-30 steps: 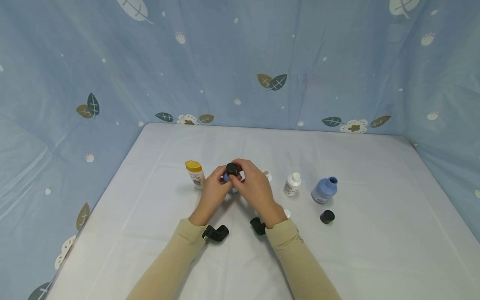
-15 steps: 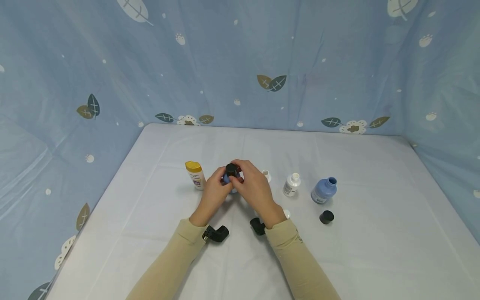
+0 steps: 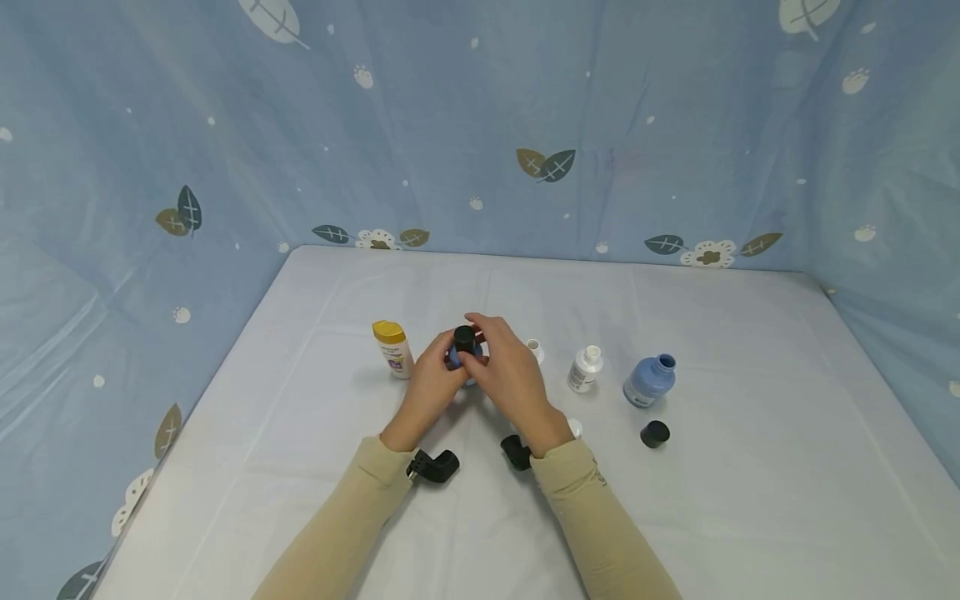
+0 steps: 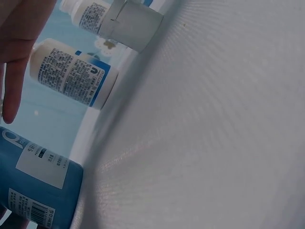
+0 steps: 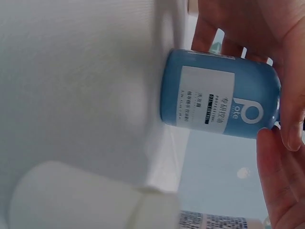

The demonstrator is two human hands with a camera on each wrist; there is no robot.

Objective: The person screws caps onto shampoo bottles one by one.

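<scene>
A blue pump-less bottle (image 5: 205,95) with a white label stands upright on the table between the two hands. My left hand (image 3: 426,385) holds its body, with fingers around the side. On top sits a black cap (image 3: 464,337), which the thumb and fingers of my right hand (image 3: 512,367) pinch. In the right wrist view the left hand's fingers lie behind the bottle. In the left wrist view the bottle's back label and barcode show. The hands hide most of the bottle in the head view, and the join between cap and neck is hidden.
Left of the hands stands a yellow-capped bottle (image 3: 394,350). To the right are an uncapped white bottle (image 3: 584,370), another white bottle (image 3: 535,350) partly hidden, an open blue bottle (image 3: 649,381) and a loose black cap (image 3: 655,433). A white cap (image 3: 575,428) peeks out beside the right wrist.
The right hand's fingers have shifted slightly around the black cap, the index finger lifting a little. The bottle and the left hand stay in nearly the same place.
</scene>
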